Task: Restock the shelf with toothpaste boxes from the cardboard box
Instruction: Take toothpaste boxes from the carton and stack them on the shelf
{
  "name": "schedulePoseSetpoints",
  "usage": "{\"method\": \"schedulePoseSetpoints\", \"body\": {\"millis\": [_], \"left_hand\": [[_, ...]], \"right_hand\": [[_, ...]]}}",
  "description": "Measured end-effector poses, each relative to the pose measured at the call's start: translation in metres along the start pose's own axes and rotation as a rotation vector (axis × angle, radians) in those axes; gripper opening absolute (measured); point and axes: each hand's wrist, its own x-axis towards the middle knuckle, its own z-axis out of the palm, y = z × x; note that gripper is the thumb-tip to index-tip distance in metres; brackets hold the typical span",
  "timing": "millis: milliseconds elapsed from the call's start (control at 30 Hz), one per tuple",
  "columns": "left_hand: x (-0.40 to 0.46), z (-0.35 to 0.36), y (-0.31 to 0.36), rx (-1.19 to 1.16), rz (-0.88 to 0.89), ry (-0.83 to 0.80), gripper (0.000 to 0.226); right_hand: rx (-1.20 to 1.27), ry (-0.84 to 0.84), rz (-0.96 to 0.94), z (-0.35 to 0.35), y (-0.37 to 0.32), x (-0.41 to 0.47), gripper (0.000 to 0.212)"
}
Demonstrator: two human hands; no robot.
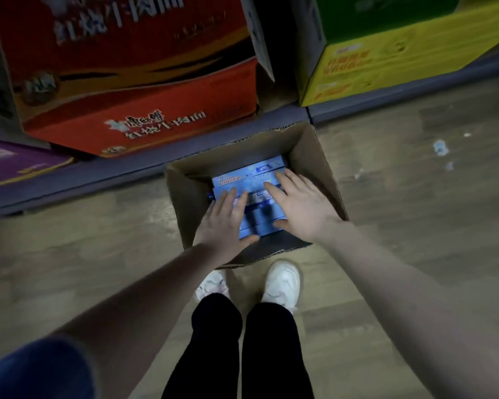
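An open brown cardboard box (314,156) stands on the floor in front of my feet. Inside it lie several blue toothpaste boxes (239,180), packed flat side by side. My left hand (224,221) reaches into the box with straight fingers lying on the left part of the blue boxes, thumb spread toward the near edge. My right hand (296,204) lies on the right part of the stack, fingers stretched and spread. Neither hand plainly grips a box.
A low grey shelf edge (98,180) runs across just behind the cardboard box. On it sit a large red carton (133,82), a yellow-green carton (386,53) and a purple carton (18,162). My white shoes (281,280) stand close behind the box. Small paper scraps (440,147) lie at right.
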Motion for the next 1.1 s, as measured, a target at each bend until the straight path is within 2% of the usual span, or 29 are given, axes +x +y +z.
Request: {"method": "schedulePoseSetpoints", "body": {"millis": [67,133,400,567,700,867,1100], "left_hand": [[0.016,0.017,-0.003,-0.033,-0.099,-0.162,0.096],[0.030,0.031,-0.005,-0.090,-0.148,-0.241,0.103],[0.069,0.069,-0.006,0.027,-0.120,-0.299,0.114],[0.080,0.092,-0.008,-0.199,-0.221,-0.472,0.105],[0.087,0.100,-0.016,-0.182,-0.251,-0.459,0.099],[0.094,0.111,-0.026,-0.136,-0.246,-0.434,0.085],[0.094,0.116,-0.035,-0.342,-0.297,-0.310,0.073]], "right_hand": [[0.012,-0.090,0.031,0.012,0.006,0.014,0.085],[0.020,-0.156,0.063,0.025,0.012,0.026,0.092],[-0.059,-0.287,0.133,0.058,0.027,0.050,0.108],[-0.026,-0.289,0.165,0.060,0.032,0.057,0.111],[-0.043,-0.289,0.179,0.064,0.032,0.059,0.107],[0.056,-0.300,0.210,0.066,0.032,0.060,0.103],[0.159,-0.315,0.249,0.065,0.030,0.061,0.098]]}}
